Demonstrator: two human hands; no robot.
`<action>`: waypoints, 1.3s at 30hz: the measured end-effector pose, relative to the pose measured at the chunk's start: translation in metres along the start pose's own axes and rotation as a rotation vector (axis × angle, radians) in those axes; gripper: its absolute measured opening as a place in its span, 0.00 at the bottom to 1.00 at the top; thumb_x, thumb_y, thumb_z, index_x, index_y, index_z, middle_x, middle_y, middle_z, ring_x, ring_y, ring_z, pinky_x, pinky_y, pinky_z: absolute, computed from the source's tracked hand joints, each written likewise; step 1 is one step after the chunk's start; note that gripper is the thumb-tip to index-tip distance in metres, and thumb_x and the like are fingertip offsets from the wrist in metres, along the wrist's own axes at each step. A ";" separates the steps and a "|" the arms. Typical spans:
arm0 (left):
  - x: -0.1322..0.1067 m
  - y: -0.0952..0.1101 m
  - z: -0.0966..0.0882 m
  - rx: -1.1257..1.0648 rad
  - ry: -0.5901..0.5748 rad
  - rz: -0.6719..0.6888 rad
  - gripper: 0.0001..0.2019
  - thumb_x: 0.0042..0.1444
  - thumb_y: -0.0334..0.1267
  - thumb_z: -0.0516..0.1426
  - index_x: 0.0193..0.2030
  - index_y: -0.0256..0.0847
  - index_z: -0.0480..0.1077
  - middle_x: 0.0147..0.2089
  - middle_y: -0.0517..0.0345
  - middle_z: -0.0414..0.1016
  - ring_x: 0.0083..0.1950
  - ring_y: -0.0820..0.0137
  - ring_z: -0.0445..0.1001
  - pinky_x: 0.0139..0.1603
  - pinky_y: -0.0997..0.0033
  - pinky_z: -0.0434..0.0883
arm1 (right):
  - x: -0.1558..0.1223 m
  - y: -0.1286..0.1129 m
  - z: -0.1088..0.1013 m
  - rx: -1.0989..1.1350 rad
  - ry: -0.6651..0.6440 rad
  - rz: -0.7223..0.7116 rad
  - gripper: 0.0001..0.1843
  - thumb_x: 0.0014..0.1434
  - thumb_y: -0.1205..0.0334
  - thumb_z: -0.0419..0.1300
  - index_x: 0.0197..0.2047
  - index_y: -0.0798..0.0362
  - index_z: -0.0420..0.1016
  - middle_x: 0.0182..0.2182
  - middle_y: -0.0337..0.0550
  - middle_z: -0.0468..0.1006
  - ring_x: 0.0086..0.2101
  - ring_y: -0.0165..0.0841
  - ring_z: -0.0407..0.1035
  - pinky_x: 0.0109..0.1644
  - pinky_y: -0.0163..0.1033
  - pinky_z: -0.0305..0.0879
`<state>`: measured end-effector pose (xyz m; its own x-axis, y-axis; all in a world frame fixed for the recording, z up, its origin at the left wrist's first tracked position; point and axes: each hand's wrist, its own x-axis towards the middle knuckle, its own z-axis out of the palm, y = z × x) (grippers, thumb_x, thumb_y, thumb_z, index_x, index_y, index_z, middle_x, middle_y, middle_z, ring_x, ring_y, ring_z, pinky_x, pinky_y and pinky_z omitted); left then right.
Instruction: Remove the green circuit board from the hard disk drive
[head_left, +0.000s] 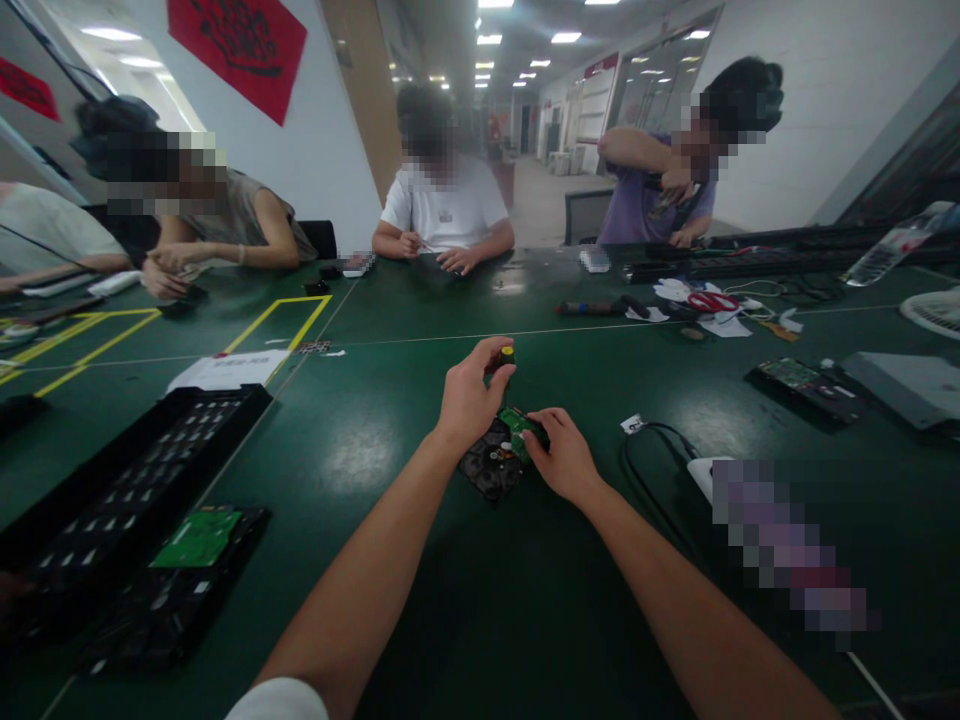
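Observation:
A small screwdriver (508,354) with a yellow-capped handle is upright in my left hand (474,395). Below it lies a dark hard drive (491,478) with a green circuit board (515,425) at its upper right. My right hand (564,450) has its thumb and fingers closed on the board's right edge. Whether the board is loose or attached to the drive cannot be told. The screwdriver's tip is hidden behind my left hand.
At left are a long black tray (142,470) and two more hard drives with a green board (199,538). A cable (660,430) and a pixelated phone-like object (787,540) lie at right, near another drive (806,390). Several people sit across the green table (360,600).

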<state>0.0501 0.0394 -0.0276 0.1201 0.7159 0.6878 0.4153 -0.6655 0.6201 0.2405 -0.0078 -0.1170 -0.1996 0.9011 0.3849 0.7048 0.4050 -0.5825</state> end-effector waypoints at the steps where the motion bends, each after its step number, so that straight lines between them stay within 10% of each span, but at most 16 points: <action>1: 0.000 0.000 0.000 0.001 -0.004 -0.002 0.16 0.68 0.30 0.60 0.60 0.46 0.72 0.53 0.55 0.81 0.50 0.68 0.81 0.56 0.64 0.78 | 0.000 0.000 0.000 -0.001 0.001 0.001 0.15 0.70 0.58 0.58 0.58 0.51 0.75 0.52 0.53 0.76 0.53 0.44 0.73 0.61 0.52 0.72; 22: -0.001 -0.001 -0.002 0.199 -0.020 -0.045 0.23 0.63 0.36 0.67 0.61 0.48 0.65 0.56 0.49 0.81 0.59 0.54 0.81 0.59 0.49 0.77 | 0.000 -0.003 -0.001 -0.005 0.002 0.022 0.16 0.70 0.58 0.59 0.58 0.51 0.75 0.52 0.53 0.75 0.53 0.45 0.73 0.61 0.52 0.72; 39: 0.002 -0.004 -0.007 0.187 -0.038 0.006 0.17 0.66 0.28 0.60 0.59 0.47 0.72 0.53 0.53 0.80 0.49 0.64 0.81 0.56 0.58 0.77 | 0.000 0.000 0.001 0.005 0.005 0.013 0.16 0.70 0.57 0.59 0.58 0.51 0.75 0.53 0.53 0.75 0.53 0.44 0.73 0.61 0.52 0.72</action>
<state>0.0419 0.0418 -0.0263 0.1560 0.7217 0.6744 0.5743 -0.6217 0.5325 0.2397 -0.0079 -0.1183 -0.1867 0.9054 0.3812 0.7040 0.3940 -0.5909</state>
